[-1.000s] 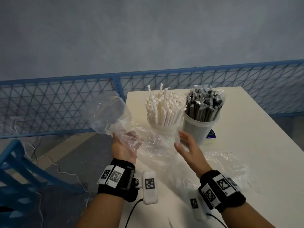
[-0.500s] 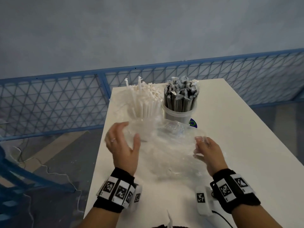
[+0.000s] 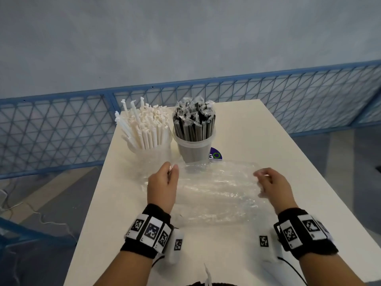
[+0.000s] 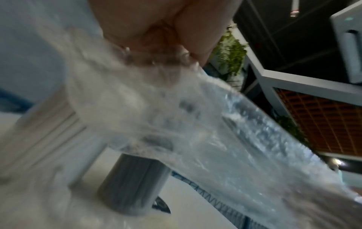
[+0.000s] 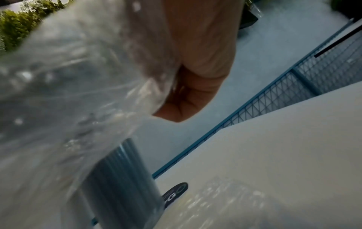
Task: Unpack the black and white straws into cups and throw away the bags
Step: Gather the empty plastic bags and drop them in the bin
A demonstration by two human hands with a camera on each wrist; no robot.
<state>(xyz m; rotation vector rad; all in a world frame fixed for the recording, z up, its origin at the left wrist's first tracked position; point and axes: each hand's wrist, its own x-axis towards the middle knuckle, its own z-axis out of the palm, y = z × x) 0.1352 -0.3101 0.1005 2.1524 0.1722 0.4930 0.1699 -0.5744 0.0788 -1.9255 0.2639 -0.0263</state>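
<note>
Two clear plastic cups stand side by side at the far left of the white tabletop (image 3: 257, 141): the left cup (image 3: 151, 150) is packed with white paper-wrapped straws (image 3: 144, 129), the right cup (image 3: 194, 148) with black straws in clear wrappers (image 3: 193, 122), so the unpacking looks done and only the disposal seems to remain. Stretched between both hands, just in front of the cups, is a crumpled, empty transparent plastic bag (image 3: 216, 188); its near part lies on the tabletop while its far edge is lifted. The left hand (image 3: 162, 186) pinches the bag's left edge between thumb and curled fingers, and the right hand (image 3: 272, 186) has its grip narrowed on the right edge, film bunched against its fingers (image 5: 188, 96), as the right wrist view confirms. Whether a second bag lies beneath the first I cannot tell, since the film is see-through. A dark round sticker with green lettering (image 3: 215, 156) sits on the tabletop beside the right cup. The bag should be nearly weightless, limp and slippery, likely to billow and slide from a loose pinch, so gathering it toward the middle into a tight wad, then closing a whole fist around it, seems the surest hold. Sweeping it too near could catch the tall straws and tip a cup
</note>
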